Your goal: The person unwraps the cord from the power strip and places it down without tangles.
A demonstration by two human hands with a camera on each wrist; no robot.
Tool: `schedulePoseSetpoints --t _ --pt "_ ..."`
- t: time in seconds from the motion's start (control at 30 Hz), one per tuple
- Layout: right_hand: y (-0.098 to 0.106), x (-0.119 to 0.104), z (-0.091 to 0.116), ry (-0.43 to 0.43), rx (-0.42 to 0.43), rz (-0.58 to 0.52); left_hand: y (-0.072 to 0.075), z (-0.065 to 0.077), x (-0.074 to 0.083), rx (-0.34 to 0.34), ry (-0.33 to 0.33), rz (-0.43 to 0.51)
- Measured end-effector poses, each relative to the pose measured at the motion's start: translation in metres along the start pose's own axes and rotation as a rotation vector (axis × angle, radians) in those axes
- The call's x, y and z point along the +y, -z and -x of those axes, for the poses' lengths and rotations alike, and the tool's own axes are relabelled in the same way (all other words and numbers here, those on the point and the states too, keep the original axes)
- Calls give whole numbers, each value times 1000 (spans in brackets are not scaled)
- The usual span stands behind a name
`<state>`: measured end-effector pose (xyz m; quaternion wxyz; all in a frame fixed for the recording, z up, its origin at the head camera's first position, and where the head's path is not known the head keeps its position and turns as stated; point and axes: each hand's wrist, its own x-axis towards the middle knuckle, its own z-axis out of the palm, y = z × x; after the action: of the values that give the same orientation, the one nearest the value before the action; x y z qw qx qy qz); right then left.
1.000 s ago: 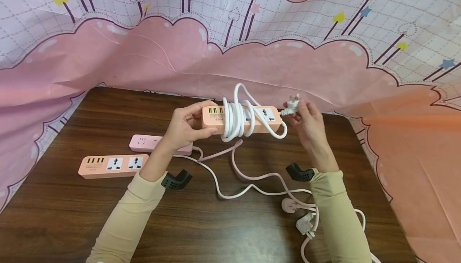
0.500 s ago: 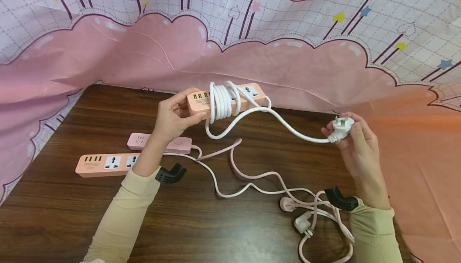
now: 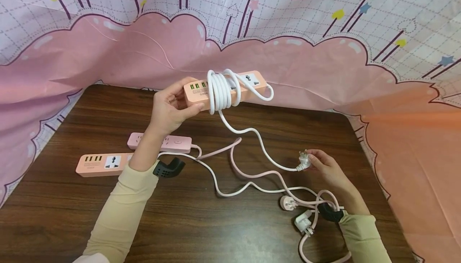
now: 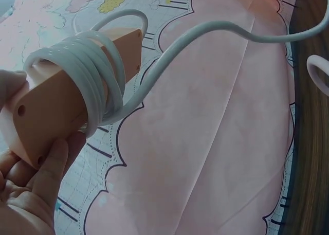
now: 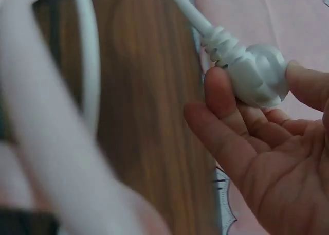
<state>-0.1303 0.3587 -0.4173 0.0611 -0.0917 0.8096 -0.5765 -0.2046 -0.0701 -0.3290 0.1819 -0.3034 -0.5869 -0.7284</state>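
Raised above the back of the table is an orange power strip with green USB ports and white sockets. Its white cord is wound several times around the middle. My left hand grips the strip's left end, thumb in front and fingers behind; the left wrist view shows the fingers on its orange underside. From the coils a loose length of cord hangs down and runs right to a white plug. My right hand pinches that plug between thumb and fingers, its prongs pointing up.
On the dark wooden table lie a second orange power strip and a pink power strip. Their cords cross to the right, near a pink plug and a white plug. A patterned pink curtain hangs behind.
My right hand has pulled the plug away from the strip to the right, then lowered it, unwinding some cord. My left hand has lifted the wound strip up and left.
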Motion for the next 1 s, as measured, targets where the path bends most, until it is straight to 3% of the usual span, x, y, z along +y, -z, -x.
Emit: schedulePoseSetpoints --t 0.13,0.33,0.5,0.57,0.63,0.8,0.9,1.0 --pt "-5 6 -3 -72 -35 79 -4 0 0 -9 5 -8" --pt "-9 13 -4 -212 -168 121 -8 0 -2 -45 -3 -23" --pt "-12 14 -8 -238 -242 175 -11 -1 -1 -63 -15 -27" --pt "-13 12 -10 -224 -242 233 -12 -1 1 -69 -15 -24" --pt "-16 7 -12 -179 -221 361 -14 -2 2 -77 -15 -26" --pt "-29 -9 -24 -56 -82 681 -17 -2 4 -93 -22 -49" --pt "-44 -20 -33 5 -4 663 -18 -2 4 -100 -26 -57" --pt "-65 -34 -41 96 -3 499 -19 -2 4 -107 -26 -63"
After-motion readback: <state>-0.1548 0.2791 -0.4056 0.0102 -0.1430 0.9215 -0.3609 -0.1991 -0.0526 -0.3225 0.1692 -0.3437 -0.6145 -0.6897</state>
